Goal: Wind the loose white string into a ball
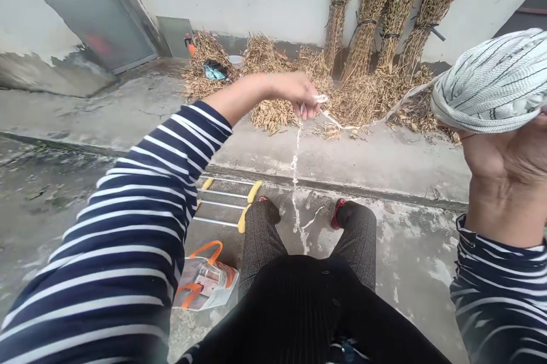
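Note:
My left hand (pixel 296 90) is stretched out ahead of me, its fingers pinched on a white cord. From those fingers a knotted length of the cord (pixel 294 164) hangs towards the ground between my feet. Another stretch runs slackly to the right, up to a large wound bundle of white cord with thin dark lines (pixel 491 82). My right hand (pixel 504 150) holds this bundle up at the right edge of the view, gripping it from below. Part of that hand lies outside the picture or behind the bundle.
Tied sheaves of dried stalks (pixel 395 5) lean on the white wall. Dry plant heaps (pixel 265 62) lie along its foot. By my left leg are a metal-barred rack with yellow ends (pixel 228 196) and an orange-handled bag (pixel 213 287). A concrete step edge (pixel 397 196) crosses ahead.

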### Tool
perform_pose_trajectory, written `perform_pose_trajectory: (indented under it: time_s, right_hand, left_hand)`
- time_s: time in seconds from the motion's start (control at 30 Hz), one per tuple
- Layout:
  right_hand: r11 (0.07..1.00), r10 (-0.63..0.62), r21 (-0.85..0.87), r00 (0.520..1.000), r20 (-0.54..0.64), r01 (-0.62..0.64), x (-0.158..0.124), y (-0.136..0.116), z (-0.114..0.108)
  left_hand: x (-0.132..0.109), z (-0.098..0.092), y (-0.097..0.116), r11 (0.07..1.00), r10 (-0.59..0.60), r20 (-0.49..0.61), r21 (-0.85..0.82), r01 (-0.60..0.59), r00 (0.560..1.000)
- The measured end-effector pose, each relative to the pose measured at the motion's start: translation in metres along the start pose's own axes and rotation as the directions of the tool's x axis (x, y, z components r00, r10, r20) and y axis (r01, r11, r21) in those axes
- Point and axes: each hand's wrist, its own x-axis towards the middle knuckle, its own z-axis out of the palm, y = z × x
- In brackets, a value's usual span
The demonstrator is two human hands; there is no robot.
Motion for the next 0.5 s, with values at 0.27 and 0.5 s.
perform_pose_trajectory:
  time_s: [0.27,0.5]
  right_hand:
    - [0.973,0.079,0.215,0.997,0.002,-0.078,-0.008,0.027,0.02]
    - [0.843,0.516,0.097,0.847,0.125,-0.529,-0.043,0.107,0.01]
  left_hand:
    - [0.028,0.1,-0.089,0.978,-0.2,-0.127,0.036,0.206,0.971]
    - [0.028,0.209,-0.085,0.884,-0.07,-0.35,-0.455,-0.104,0.934]
